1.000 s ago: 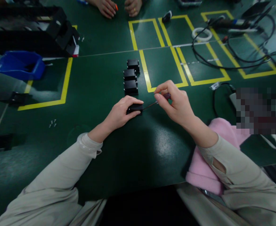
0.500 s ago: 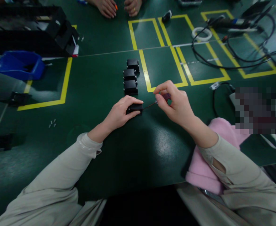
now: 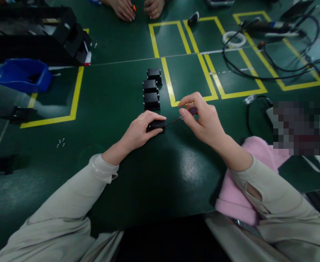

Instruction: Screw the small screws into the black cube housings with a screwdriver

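My left hand [image 3: 141, 130] grips a small black box [image 3: 156, 124] flat on the table, thumb along its near side and fingers over its far side. From the right, my right hand [image 3: 203, 118] pinches the dark reddish handle of a screwdriver [image 3: 173, 121]. Its thin shaft points left and its tip meets the right end of the box; whether it sits in a screw is too small to tell. Just beyond the left hand, three similar black boxes [image 3: 151, 99] stand in a row, with small shiny screws at their ends.
Several loose screws [image 3: 60, 142] lie left on the green table [image 3: 122, 196]. A blue bin [image 3: 23, 76] and a black rack [image 3: 40, 36] are at far left. Black cables [image 3: 258, 77] and a white tape roll [image 3: 234, 39] lie right. A pink cloth [image 3: 239, 196] is under my right forearm. Another person's hands [image 3: 124, 9] rest opposite.
The screwdriver's handle has turned slightly in my right fingers. The left hand and the black box have stayed in place.
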A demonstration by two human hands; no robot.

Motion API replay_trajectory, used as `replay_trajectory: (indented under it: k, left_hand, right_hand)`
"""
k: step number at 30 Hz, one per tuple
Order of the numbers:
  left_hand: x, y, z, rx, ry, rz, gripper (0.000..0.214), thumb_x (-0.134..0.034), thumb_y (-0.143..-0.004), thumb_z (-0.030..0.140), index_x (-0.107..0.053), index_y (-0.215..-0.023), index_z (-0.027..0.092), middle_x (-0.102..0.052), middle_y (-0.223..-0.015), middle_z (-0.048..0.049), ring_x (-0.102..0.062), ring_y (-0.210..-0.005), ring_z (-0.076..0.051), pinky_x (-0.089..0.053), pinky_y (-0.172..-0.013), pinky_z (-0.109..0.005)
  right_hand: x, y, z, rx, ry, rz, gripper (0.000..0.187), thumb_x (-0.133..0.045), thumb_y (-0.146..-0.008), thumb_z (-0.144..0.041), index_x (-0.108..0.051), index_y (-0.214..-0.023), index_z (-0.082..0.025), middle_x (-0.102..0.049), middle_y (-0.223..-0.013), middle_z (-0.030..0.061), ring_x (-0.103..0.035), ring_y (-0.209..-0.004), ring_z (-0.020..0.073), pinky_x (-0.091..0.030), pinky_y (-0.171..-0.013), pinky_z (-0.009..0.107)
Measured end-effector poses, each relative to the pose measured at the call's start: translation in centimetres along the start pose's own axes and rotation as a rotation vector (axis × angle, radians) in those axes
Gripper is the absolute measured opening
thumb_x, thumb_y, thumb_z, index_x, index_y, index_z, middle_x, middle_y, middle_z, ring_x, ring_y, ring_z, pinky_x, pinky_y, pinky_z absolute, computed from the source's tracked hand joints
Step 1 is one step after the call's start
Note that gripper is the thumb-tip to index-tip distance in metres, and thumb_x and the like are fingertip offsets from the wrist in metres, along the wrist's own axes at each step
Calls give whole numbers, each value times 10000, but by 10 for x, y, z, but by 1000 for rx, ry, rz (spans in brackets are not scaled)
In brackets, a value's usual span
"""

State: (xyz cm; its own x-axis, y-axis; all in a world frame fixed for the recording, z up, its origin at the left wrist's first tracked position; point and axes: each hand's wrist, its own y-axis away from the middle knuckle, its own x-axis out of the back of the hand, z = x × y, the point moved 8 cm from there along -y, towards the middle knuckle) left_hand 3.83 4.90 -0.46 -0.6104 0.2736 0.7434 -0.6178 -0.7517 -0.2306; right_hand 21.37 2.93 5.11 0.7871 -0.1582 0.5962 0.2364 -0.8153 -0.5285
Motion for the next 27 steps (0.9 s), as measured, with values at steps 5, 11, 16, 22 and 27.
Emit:
replay_trajectory:
  k: [5,11,16,22,27]
  left_hand:
    - [0,0,0,-7,-3,-3,309,-636,-954,319,-630,-1246,217,-665,-1222,-72,-618,-1170,-239,-476,-1040,-396]
    - [0,0,1,-14,-5,3,308,-636,-957,314,-634,-1244,202,-666,-1211,-76,-620,-1166,-236,-478,-1035,-394]
    - [0,0,1,-12,-2,-1,307,-631,-960,317,-630,-1248,211,-665,-1221,-75,-620,-1174,-239,-478,-1043,-401]
    - [0,0,1,-3,-1,-1,298,-638,-951,313,-637,-1232,213,-670,-1214,-74,-623,-1166,-240,-480,-1041,-405]
    - [-1,0,1,-8,1,-4,304,-635,-956,317,-634,-1242,214,-666,-1223,-75,-619,-1176,-241,-478,-1047,-406]
  right_hand:
    - [0,0,0,3,7,6,188,-510,-996,-367,-613,-1006,-210,-629,-803,-6,-615,-664,112,-455,-612,252]
    - [1,0,-1,31,0,16,198,-515,-990,-357,-606,-1077,-204,-611,-792,-11,-600,-658,116,-470,-631,257]
    - [0,0,0,10,15,5,157,-528,-985,-345,-607,-996,-209,-622,-789,-17,-593,-634,98,-443,-610,240]
    - [-1,0,-2,19,-2,-9,188,-524,-980,-357,-610,-1061,-211,-605,-771,-18,-594,-647,114,-465,-627,255]
    - [0,0,-1,9,15,0,144,-516,-972,-311,-607,-1022,-211,-604,-758,-25,-582,-624,104,-446,-615,251]
